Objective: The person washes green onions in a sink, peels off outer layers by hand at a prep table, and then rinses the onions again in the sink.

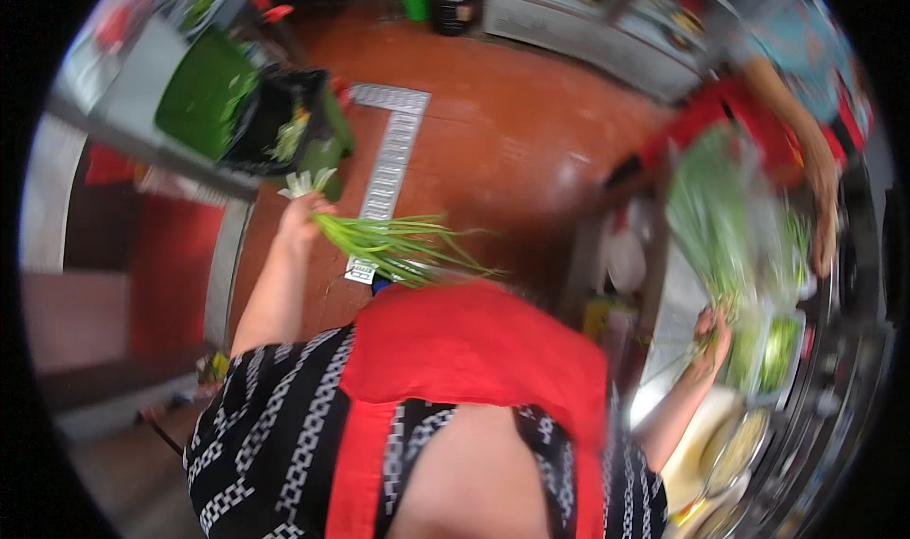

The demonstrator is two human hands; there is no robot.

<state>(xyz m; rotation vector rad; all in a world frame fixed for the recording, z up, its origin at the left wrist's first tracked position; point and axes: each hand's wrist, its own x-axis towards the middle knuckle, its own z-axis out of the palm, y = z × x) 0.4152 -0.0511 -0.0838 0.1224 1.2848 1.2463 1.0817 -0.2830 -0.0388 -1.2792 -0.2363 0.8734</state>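
My left hand (302,215) is closed around a small bunch of spring onions (384,239), held up over the floor near a green bin. Its white ends (307,182) stick out above the fist, and the green tops fan out to the right in front of the red apron (483,333). On the right side, my right hand (711,336) grips the root end of a large bunch of spring onions (711,219). Clear plastic (768,240) lies along that bunch, blurred by motion. A few thin stems hang below the right fingers.
A green lidded bin (334,123) with a black liner (252,144) holds green scraps. A co-worker's arm (814,148) reaches down beside the large bunch. Cut greens fill a clear container (782,354) on the right counter. A drain grate (391,155) crosses the red floor (498,134).
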